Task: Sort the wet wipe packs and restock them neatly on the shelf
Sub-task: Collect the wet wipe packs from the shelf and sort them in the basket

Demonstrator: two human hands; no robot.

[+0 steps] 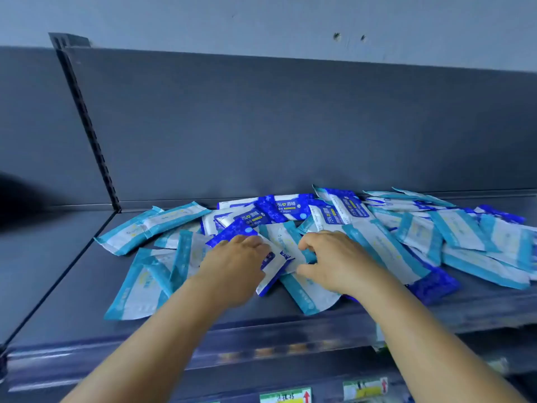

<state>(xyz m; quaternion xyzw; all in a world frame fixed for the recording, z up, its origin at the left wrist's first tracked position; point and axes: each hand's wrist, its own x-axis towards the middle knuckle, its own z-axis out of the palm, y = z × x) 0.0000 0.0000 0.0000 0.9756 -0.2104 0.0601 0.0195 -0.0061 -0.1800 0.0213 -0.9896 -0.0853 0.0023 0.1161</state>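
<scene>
A loose heap of wet wipe packs lies across the dark grey shelf [72, 292]. Several are teal and white, such as one at the left [136, 289]; several others are dark blue and white, such as one at the back [286, 206]. My left hand [235, 267] rests palm down on a dark blue pack [271, 276] in the middle of the heap, fingers curled over its top edge. My right hand [334, 261] lies beside it, fingers bent onto a teal pack [286, 242]. Whether either pack is lifted is unclear.
The shelf's grey back panel [290, 126] rises behind the heap, with a slotted upright [87, 123] at the left. The left part of the shelf is bare. A clear price rail [261, 344] runs along the front edge, with price tags [286, 397] below.
</scene>
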